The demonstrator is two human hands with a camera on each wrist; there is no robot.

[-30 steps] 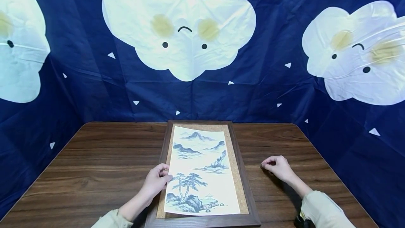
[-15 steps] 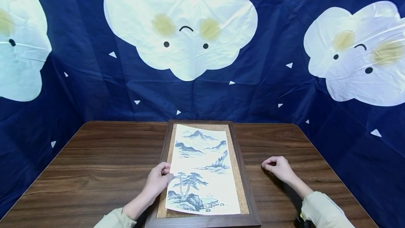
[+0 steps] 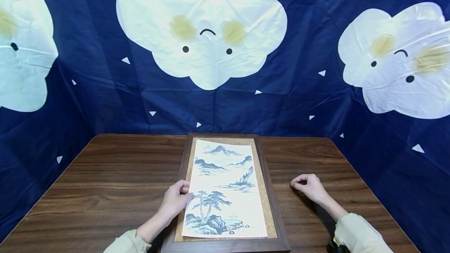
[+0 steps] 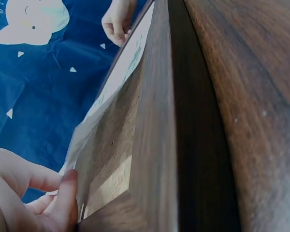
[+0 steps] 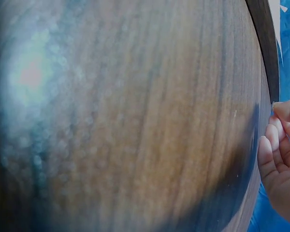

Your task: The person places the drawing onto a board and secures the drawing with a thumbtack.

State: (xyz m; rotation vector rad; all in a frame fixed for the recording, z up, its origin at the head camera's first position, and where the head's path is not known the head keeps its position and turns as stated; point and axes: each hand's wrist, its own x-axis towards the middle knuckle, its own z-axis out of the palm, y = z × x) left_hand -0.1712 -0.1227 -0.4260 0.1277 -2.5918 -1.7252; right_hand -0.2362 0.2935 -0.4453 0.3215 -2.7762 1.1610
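Observation:
A sheet of paper (image 3: pixel 225 175) printed with a blue ink landscape lies over a wood-framed cork board (image 3: pixel 268 214). My left hand (image 3: pixel 176 198) pinches the sheet's left edge between thumb and fingers. In the left wrist view the paper's edge (image 4: pixel 82 133) stands a little off the cork (image 4: pixel 113 140). To the right of the frame, my right hand (image 3: pixel 311 186) is just above the table with thumb and forefinger together. A tiny light-coloured object (image 5: pixel 274 105) shows at those fingertips in the right wrist view, too small to name.
The board lies on a dark wood-grain table (image 3: pixel 105 179), its far end near the table's back edge. Blue cloth (image 3: pixel 232 112) with white cloud prints hangs behind and at both sides. A black object (image 3: pixel 335 245) sits at the right sleeve.
The sheet's lower left corner rose slightly, then came down again in the left hand's pinch. The right hand has kept its place.

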